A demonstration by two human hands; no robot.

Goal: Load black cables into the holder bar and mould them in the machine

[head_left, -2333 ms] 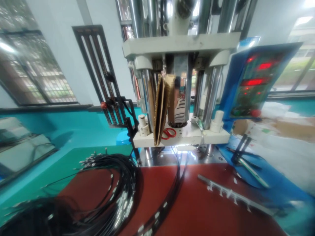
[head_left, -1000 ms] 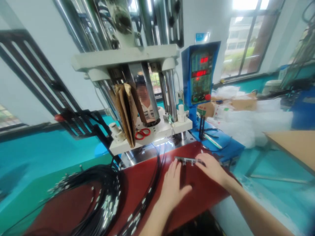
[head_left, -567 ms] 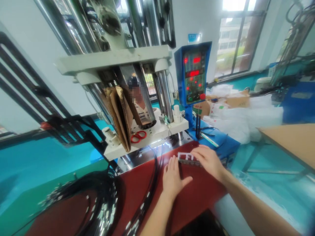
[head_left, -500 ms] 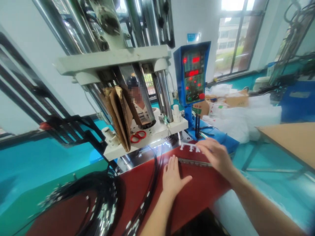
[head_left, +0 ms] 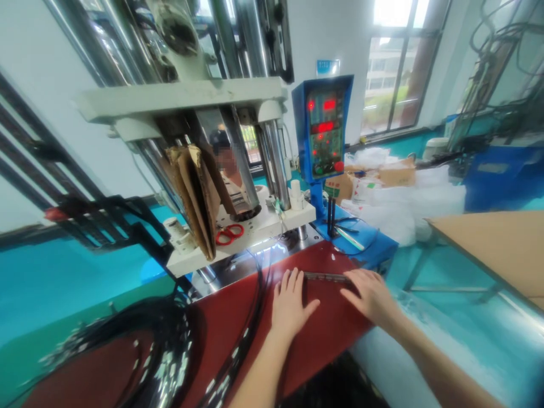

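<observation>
My left hand (head_left: 290,304) lies flat on the dark red mat (head_left: 323,334), fingers stretched out and apart, its fingertips just short of a long thin metal strip (head_left: 325,276). My right hand (head_left: 369,296) rests palm down on the right end of that strip, fingers extended over it. The strip lies flat on the mat in front of the press machine (head_left: 191,147). A thick bundle of black cables with white tags (head_left: 170,351) lies on the mat to the left of my left hand.
The press's white table (head_left: 263,224) carries red scissors (head_left: 227,233) and folded cardboard (head_left: 193,195). A blue control box (head_left: 325,133) with red displays stands to the right, tools on a blue tray (head_left: 361,241) below it. A brown tabletop (head_left: 497,243) is at far right.
My hands came into view onto the mat. The right hand lifted a row of small white pieces off the strip, then came back down flat on the strip; the white pieces are no longer visible.
</observation>
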